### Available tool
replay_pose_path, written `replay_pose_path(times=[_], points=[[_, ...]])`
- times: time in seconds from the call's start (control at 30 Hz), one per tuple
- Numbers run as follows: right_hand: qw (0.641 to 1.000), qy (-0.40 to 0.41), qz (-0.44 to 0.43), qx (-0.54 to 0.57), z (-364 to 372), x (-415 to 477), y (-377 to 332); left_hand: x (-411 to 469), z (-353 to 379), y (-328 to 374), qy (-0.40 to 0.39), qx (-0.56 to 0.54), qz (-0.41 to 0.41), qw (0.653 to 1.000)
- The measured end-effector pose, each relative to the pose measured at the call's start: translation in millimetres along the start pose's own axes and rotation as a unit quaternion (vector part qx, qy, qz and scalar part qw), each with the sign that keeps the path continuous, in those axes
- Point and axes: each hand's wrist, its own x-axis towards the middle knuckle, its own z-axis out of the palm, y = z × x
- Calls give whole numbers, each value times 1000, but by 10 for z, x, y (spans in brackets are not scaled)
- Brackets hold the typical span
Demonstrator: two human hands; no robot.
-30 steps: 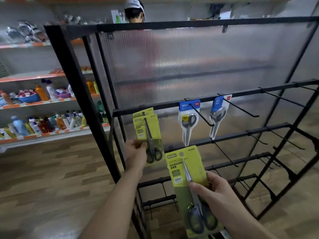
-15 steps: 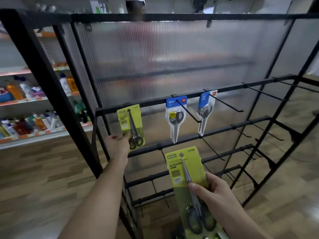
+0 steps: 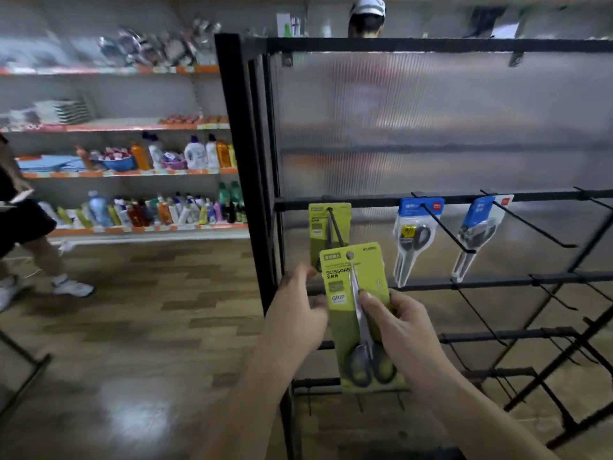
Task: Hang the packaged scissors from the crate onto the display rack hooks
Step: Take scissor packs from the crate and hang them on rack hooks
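Note:
A green scissors pack (image 3: 360,313) stands upright in front of the black display rack (image 3: 245,161). My right hand (image 3: 401,330) grips its right side, thumb across the blade. My left hand (image 3: 298,313) pinches its left edge. Behind it another green pack (image 3: 323,224) hangs on the leftmost hook of the upper bar. To the right, two blue-carded scissors packs (image 3: 413,237) (image 3: 477,234) hang on their own hooks. The crate is out of view.
Long bare hooks (image 3: 534,227) jut toward me from the rack's bars on the right. A ribbed translucent panel (image 3: 431,121) backs the rack; a person stands behind it. Store shelves with bottles (image 3: 149,210) line the left wall. Another person's legs (image 3: 39,260) are at far left.
My left hand let go of the hung green pack and came down to the second pack. My right hand raised that pack toward the leftmost hook. The view swung left.

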Motion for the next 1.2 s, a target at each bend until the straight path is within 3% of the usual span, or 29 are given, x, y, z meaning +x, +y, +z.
replay_pose_path(times=[0.27,0.43,0.7,0.87,0.97,1.07,1.2], points=[[999,28,10,-34,192,244,124,-346,-213,14,35,82,64,994],[986,33,4,-165,209,659,141,-446,-300,-19,37,109,56,992],[990,15,64,-121,362,1407,-4,-568,-280,-84,9,148,48,988],[984,11,86,-157,356,1702,-35,-675,-187,-113,-18,142,44,989],[981,16,84,-174,311,1694,-13,-736,-174,-150,-36,155,35,987],[963,34,51,-262,191,1523,28,-786,-153,-148,-35,149,29,988],[935,-19,23,-355,-88,1067,8,-829,-54,-54,-30,141,33,989]])
